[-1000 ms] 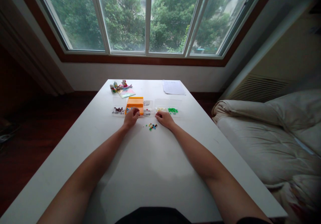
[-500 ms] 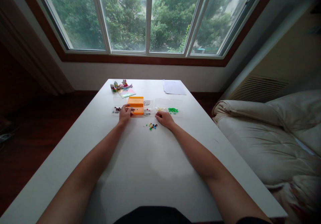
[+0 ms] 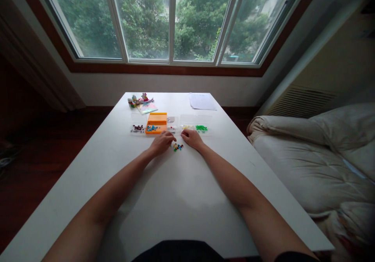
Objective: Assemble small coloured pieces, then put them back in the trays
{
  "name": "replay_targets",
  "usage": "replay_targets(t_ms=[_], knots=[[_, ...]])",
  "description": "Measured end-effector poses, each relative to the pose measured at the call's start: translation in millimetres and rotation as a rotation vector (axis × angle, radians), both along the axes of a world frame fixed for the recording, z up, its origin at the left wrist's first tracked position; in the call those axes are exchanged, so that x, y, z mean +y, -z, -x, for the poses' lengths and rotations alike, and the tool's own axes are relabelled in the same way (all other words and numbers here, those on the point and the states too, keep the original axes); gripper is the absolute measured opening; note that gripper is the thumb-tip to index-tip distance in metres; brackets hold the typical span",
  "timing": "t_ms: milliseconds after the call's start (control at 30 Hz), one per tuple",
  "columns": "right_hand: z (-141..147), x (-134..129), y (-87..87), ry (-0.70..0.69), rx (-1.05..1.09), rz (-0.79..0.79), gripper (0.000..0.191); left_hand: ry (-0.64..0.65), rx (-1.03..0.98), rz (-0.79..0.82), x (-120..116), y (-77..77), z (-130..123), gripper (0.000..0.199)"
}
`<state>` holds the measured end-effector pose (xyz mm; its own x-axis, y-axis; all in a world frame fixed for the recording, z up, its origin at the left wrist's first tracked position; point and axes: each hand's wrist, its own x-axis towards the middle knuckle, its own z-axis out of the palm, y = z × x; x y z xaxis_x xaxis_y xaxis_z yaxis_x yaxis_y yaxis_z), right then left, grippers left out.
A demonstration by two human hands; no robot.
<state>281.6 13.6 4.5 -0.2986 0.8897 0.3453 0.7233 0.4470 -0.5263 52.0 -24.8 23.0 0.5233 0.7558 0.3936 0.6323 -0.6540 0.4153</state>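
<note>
My left hand [image 3: 163, 142] hovers just left of a small pile of mixed coloured pieces [image 3: 178, 147], its fingers apart and nothing visible in them. On the table in front of the clear boxes rests my right hand [image 3: 191, 138], fingers curled in; whatever they may hold is hidden. An orange box [image 3: 157, 117] lies open beyond my left hand, with blue pieces [image 3: 152, 128] in its near half. Dark brown pieces [image 3: 138, 128] sit in a clear box to its left. Green pieces [image 3: 201, 128] and yellow pieces [image 3: 187, 127] lie in a clear box [image 3: 202, 119] at right.
Small toy figures [image 3: 137, 99] stand at the far left of the white table [image 3: 175, 199], beside a pastel card [image 3: 148, 108]. White paper [image 3: 202, 101] lies at the far right. A cream sofa [image 3: 293, 156] stands right of the table, and a window is ahead.
My left hand has left the orange box and moved right and nearer, to the loose pile. The blue pieces it covered now show. My right hand has stayed in place.
</note>
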Motion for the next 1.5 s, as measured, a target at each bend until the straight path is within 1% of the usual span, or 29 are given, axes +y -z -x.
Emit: replay_targets(t_ms=[67, 233, 467, 700, 800, 933, 1067, 1200, 1267, 1400, 1500], knots=[[0, 0, -0.3, 0.006, 0.0, 0.003, 0.015, 0.036, 0.069, -0.014, -4, -1.6, -4, 0.031], [1, -2, -2.0, 0.011, -0.006, 0.006, 0.015, 0.032, 0.159, -0.031, -4, -1.4, 0, 0.031], [0, -2, -2.5, -0.008, -0.013, 0.004, 0.013, -0.044, 0.171, -0.038, -1, 0.9, 5, 0.026], [0, -2, -1.8, -0.009, -0.032, 0.008, 0.013, -0.091, 0.138, 0.015, -2, 2.7, 6, 0.016], [0, -2, -1.7, -0.005, -0.036, 0.013, 0.014, -0.106, 0.116, 0.043, -2, 3.1, 6, 0.02], [0, -1, -1.1, 0.004, -0.041, 0.022, 0.014, -0.096, 0.1, 0.054, -3, 3.1, 5, 0.027], [0, -2, -0.7, -0.006, -0.04, 0.012, 0.013, -0.095, 0.115, 0.048, -3, 2.4, 5, 0.03], [0, -2, -0.8, -0.012, -0.049, 0.003, 0.013, -0.123, 0.127, 0.05, -4, 1.2, 5, 0.032], [0, -1, -0.5, -0.01, -0.056, 0.003, 0.013, -0.13, 0.139, 0.05, -4, 0.6, 5, 0.029], [0, 0, 0.6, -0.011, -0.06, 0.0, 0.012, -0.141, 0.176, 0.017, -5, -0.3, 4, 0.015], [1, 0, 0.6, -0.011, -0.063, 0.003, 0.012, -0.151, 0.188, 0.0, -5, -0.5, 2, 0.012]])
